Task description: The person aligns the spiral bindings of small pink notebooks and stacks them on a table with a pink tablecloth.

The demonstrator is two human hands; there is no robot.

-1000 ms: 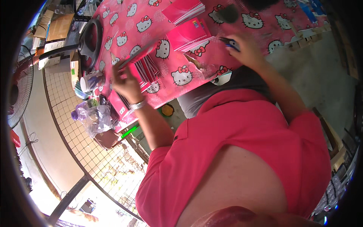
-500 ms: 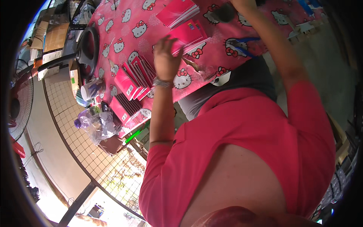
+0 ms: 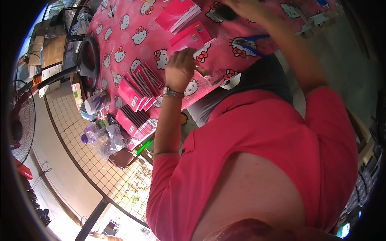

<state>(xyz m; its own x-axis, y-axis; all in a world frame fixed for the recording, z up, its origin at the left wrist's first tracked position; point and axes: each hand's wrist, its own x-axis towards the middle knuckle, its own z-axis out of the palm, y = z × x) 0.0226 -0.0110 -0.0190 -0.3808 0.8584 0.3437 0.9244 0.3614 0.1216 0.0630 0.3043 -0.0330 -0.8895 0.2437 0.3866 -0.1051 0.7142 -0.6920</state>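
Observation:
My left hand (image 3: pixel 180 69), a watch on its wrist, hovers over or rests on the pink patterned tablecloth (image 3: pixel 139 36). Its fingers are bent and slightly apart, just on my side of a pink notebook stack (image 3: pixel 192 37); I see nothing held. A second notebook stack (image 3: pixel 177 15) lies beyond that one. My right hand (image 3: pixel 243 7) reaches the top edge, where its fingers are cut off. Beside it is a dark rounded object (image 3: pixel 226 13) that I cannot identify. Blue-handled pliers (image 3: pixel 251 46) lie below my right forearm.
Spiral-bound pink notebooks (image 3: pixel 138 88) overlap left of my left wrist, with another spiral-bound pile (image 3: pixel 132 119) nearer me. A clear plastic bag (image 3: pixel 106 138) and a white tub (image 3: pixel 94 103) sit at the left edge. A fan (image 3: pixel 21 124) stands far left.
The whole view has shifted, so the table appears further left. My left hand has drawn back toward me off the near notebook stack. My right hand has moved slightly left.

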